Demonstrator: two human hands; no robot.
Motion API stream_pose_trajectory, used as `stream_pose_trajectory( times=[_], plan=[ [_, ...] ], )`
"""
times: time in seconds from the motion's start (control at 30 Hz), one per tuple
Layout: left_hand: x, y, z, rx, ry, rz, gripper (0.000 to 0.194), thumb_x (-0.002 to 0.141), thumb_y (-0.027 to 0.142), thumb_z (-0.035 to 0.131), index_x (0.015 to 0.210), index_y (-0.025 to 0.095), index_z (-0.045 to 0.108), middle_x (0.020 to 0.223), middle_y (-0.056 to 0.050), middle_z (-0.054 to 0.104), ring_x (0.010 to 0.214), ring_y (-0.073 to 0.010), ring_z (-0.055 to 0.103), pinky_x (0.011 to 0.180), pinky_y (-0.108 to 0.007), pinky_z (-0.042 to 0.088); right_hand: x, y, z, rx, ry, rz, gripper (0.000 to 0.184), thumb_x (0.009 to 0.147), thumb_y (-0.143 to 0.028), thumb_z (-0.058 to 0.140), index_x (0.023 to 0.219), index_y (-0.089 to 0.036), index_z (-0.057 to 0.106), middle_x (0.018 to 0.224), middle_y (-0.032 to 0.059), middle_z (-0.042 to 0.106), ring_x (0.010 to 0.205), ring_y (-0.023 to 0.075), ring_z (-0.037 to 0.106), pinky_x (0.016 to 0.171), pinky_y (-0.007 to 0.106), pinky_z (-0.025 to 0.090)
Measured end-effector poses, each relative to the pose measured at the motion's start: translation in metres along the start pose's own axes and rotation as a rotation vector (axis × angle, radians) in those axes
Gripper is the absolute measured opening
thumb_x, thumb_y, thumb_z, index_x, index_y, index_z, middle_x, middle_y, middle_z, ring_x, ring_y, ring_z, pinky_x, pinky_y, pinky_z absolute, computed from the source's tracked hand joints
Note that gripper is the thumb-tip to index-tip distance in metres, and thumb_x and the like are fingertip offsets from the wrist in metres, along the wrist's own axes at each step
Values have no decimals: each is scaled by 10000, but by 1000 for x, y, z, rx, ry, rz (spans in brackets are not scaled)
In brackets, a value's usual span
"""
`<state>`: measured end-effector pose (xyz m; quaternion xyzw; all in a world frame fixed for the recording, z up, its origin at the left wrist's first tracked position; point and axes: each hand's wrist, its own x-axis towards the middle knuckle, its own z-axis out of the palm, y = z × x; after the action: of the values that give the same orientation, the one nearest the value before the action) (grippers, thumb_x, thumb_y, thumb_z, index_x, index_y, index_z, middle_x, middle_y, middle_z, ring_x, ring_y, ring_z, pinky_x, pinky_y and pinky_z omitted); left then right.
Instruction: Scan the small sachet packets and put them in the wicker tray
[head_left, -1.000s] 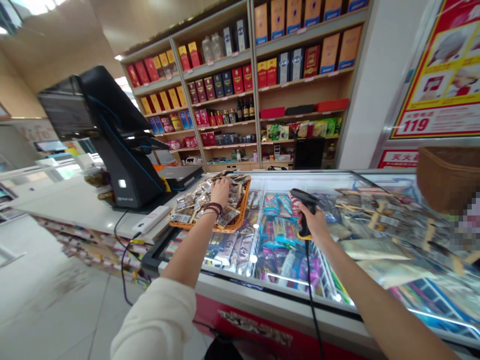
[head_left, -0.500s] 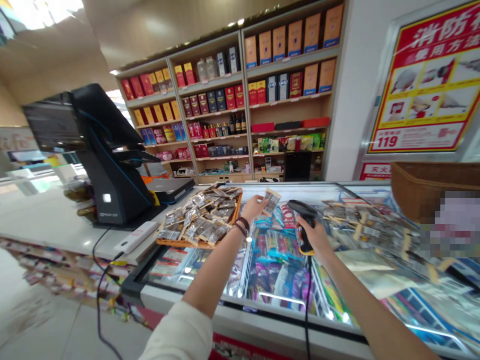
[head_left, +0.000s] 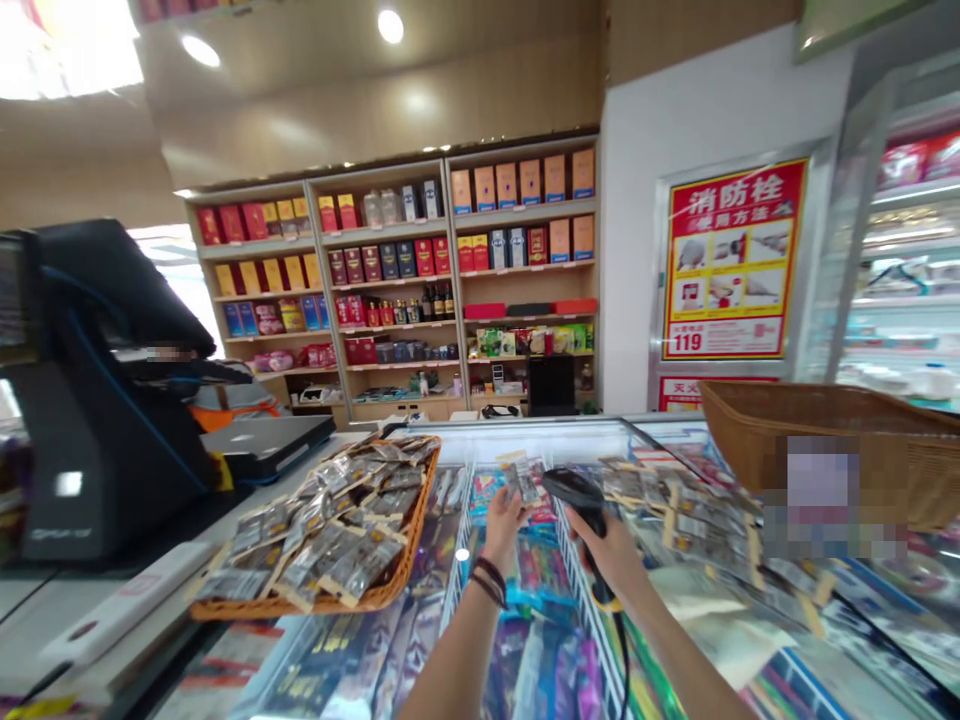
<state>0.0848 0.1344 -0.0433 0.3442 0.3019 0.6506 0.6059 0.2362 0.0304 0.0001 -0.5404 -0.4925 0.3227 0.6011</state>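
Observation:
My left hand (head_left: 504,522), with a dark beaded bracelet at the wrist, pinches a small clear snack packet (head_left: 525,482) with cream-coloured edges. Wrapped around the handle of a black barcode scanner (head_left: 576,488) is my right hand (head_left: 616,548). The scanner's head points left, close beside the packet, and its cord hangs down. To the left, an orange wicker basket (head_left: 409,572) is heaped with similar packets (head_left: 360,510). More such packets (head_left: 697,525) lie loose on the glass to the right of the scanner.
Beneath my hands is a glass-topped freezer with colourful ice-cream packs (head_left: 544,565). A black checkout terminal (head_left: 112,400) stands at the left. A brown basket (head_left: 750,430), partly blurred out, sits at the right. Shelves of boxes (head_left: 390,262) line the back wall.
The view has turned to the right and tilted up. My left hand still holds the packet, which is now more upright and beside the scanner's head. The scanner stays in my right hand.

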Motion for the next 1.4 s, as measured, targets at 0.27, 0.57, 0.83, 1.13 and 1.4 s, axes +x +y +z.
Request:
stream_pose_trajectory(
  times=[0.27, 0.57, 0.83, 1.13, 1.4],
  plan=[
    [10, -8, -17, -44, -17, 32, 442, 724, 323, 871, 1077, 196, 636, 1117, -114, 743, 1063, -239, 734, 1062, -438, 542, -8, -4, -3, -243, -138, -1, 474, 817, -683, 614, 629, -254, 542, 360, -36, 492, 305, 139, 484, 386, 256, 367],
    [10, -12, -16, -47, -42, 98, 495, 655, 436, 902, 1035, 190, 703, 1078, -122, 771, 1022, -247, 747, 1073, -468, 522, -11, -12, -5, -288, -188, 5, 436, 866, -614, 622, 649, -242, 555, 422, -22, 557, 329, 135, 518, 403, 250, 366],
    [7, -10, -15, -47, -34, 102, 497, 665, 451, 904, 1037, 206, 685, 1066, -96, 770, 1004, -224, 751, 1089, -467, 520, -10, -14, -9, -225, -217, 6, 450, 839, -658, 617, 668, -247, 554, 408, -30, 534, 337, 134, 513, 414, 251, 386],
    [16, -13, 27, 148, -181, 22, 506, 561, 500, 965, 806, 162, 680, 785, -61, 720, 827, -228, 742, 937, -437, 601, -3, -13, -65, -111, 19, 19, 480, 761, -722, 611, 693, -252, 540, 484, -24, 572, 354, 136, 502, 409, 270, 399],
    [23, -43, 162, 222, -413, -94, 307, 699, 372, 898, 729, 149, 688, 700, -58, 680, 802, -231, 722, 839, -371, 596, -15, -18, -150, -111, 278, 24, 501, 683, -745, 635, 650, -255, 535, 530, 13, 616, 353, 138, 488, 382, 284, 396]
  ],
)
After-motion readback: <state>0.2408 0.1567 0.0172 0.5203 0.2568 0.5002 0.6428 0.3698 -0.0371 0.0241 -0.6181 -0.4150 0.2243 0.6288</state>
